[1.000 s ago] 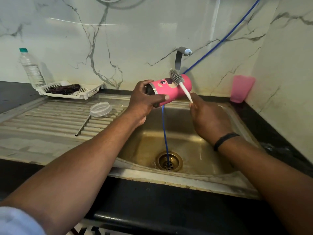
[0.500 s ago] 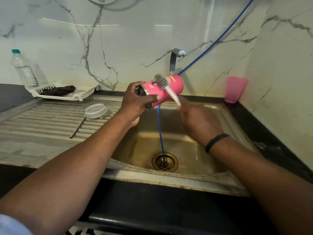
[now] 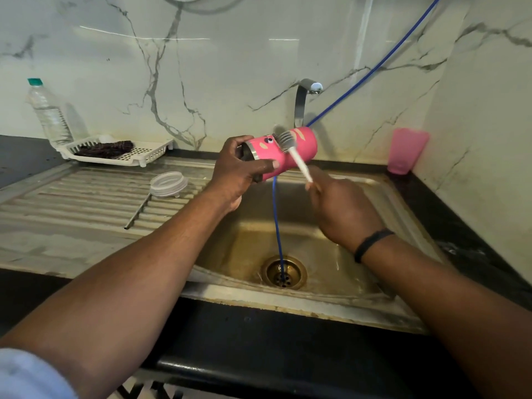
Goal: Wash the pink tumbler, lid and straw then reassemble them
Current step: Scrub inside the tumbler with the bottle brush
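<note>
Home kitchen: steel sink (image 3: 408, 205); tap (image 3: 305, 96); marble-tiled wall (image 3: 230, 67); dark counter (image 3: 17, 156)

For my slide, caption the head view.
Left hand holds pink tumbler over sink; right hand scrubs it with brush.

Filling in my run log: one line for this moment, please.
step: scrubbing outside | left hand: grips pink tumbler over sink | right hand: holds brush | lid, straw: on drainboard
</note>
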